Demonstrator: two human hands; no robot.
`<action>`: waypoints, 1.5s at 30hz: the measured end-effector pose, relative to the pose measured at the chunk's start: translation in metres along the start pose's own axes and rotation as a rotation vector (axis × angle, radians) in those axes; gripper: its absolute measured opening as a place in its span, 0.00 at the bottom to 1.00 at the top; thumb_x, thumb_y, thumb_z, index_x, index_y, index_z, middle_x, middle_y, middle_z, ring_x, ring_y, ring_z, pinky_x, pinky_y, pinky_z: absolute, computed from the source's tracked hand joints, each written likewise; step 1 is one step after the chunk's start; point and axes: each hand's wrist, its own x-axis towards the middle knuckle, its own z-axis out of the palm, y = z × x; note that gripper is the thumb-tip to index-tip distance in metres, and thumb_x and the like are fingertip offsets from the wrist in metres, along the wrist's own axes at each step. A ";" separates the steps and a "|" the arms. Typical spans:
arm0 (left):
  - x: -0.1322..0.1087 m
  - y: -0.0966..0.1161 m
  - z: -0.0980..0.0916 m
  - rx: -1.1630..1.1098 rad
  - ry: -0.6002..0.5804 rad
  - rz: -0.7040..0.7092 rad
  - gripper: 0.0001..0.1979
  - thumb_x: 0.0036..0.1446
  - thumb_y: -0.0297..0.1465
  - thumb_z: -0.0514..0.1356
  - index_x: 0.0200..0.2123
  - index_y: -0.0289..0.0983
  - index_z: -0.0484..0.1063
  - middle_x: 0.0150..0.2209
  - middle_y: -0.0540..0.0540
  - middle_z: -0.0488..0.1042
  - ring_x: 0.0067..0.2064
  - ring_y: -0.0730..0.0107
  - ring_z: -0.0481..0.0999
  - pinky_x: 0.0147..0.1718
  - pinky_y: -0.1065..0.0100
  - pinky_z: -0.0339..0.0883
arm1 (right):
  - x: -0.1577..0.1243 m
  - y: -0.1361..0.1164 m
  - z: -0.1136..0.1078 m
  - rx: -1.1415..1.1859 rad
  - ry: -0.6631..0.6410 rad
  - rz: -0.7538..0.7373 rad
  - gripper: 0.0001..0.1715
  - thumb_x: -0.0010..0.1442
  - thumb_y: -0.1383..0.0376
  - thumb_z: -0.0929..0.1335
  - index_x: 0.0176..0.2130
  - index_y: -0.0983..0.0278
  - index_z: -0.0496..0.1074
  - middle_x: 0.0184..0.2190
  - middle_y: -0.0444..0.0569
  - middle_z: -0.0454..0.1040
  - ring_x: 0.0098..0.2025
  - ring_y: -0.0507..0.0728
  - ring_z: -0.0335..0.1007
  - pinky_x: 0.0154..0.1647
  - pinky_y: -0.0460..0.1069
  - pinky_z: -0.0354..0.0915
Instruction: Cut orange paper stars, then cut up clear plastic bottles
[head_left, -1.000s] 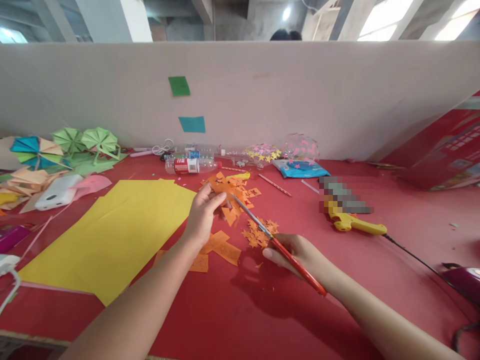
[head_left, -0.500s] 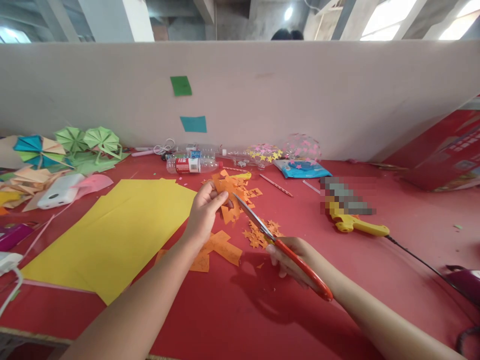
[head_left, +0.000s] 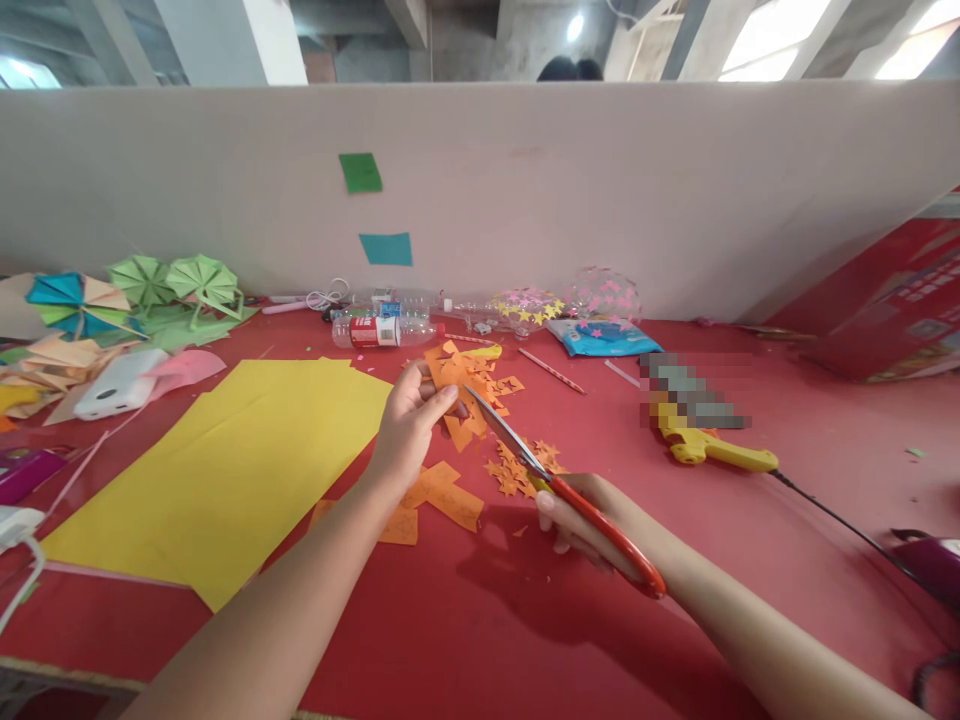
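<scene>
My left hand (head_left: 409, 425) pinches a piece of orange paper (head_left: 452, 376) above the red table (head_left: 480, 620). My right hand (head_left: 581, 520) grips red-handled scissors (head_left: 551, 485), whose blades point up and left, with their tips at the orange paper. Below the blades lies a small heap of cut orange stars (head_left: 517, 468). Orange paper scraps (head_left: 435, 495) lie under my left wrist. A large yellow sheet (head_left: 240, 465) is spread to the left.
A yellow glue gun (head_left: 712, 450) with a black cord lies to the right. Plastic bottles (head_left: 382, 330), star-filled clear balloons (head_left: 600, 295) and a blue packet sit by the back partition. Folded paper fans (head_left: 172, 285) and a white device (head_left: 120, 385) lie at left. A red box (head_left: 892, 310) stands right.
The scissor handles have spread apart in my right hand and the blades have opened against the orange paper. My left hand has stayed nearly still.
</scene>
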 end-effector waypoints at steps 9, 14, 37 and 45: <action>-0.001 -0.003 0.001 -0.008 -0.015 0.023 0.09 0.50 0.32 0.63 0.36 0.41 0.70 0.28 0.50 0.72 0.27 0.71 0.72 0.28 0.70 0.65 | 0.000 0.001 0.002 0.019 0.020 0.047 0.29 0.51 0.41 0.64 0.24 0.64 0.63 0.17 0.41 0.65 0.13 0.45 0.54 0.12 0.42 0.52; -0.001 -0.002 0.001 -0.022 -0.010 0.010 0.08 0.49 0.32 0.63 0.34 0.41 0.69 0.27 0.51 0.72 0.27 0.71 0.72 0.29 0.69 0.66 | 0.000 0.002 0.004 0.022 0.026 0.067 0.27 0.54 0.43 0.64 0.23 0.63 0.62 0.15 0.40 0.65 0.12 0.46 0.53 0.11 0.42 0.52; -0.002 -0.004 0.002 0.009 -0.003 0.043 0.11 0.50 0.33 0.63 0.38 0.42 0.68 0.30 0.49 0.73 0.27 0.69 0.73 0.30 0.67 0.66 | -0.002 0.001 0.003 0.044 0.024 0.027 0.28 0.54 0.42 0.64 0.26 0.64 0.63 0.20 0.42 0.67 0.14 0.44 0.54 0.13 0.41 0.53; -0.001 -0.007 0.001 -0.007 -0.017 0.030 0.10 0.50 0.31 0.63 0.37 0.41 0.68 0.29 0.51 0.72 0.26 0.72 0.72 0.29 0.68 0.65 | 0.001 0.005 0.005 0.020 0.038 0.054 0.27 0.54 0.44 0.65 0.24 0.64 0.62 0.17 0.41 0.65 0.12 0.45 0.54 0.10 0.40 0.52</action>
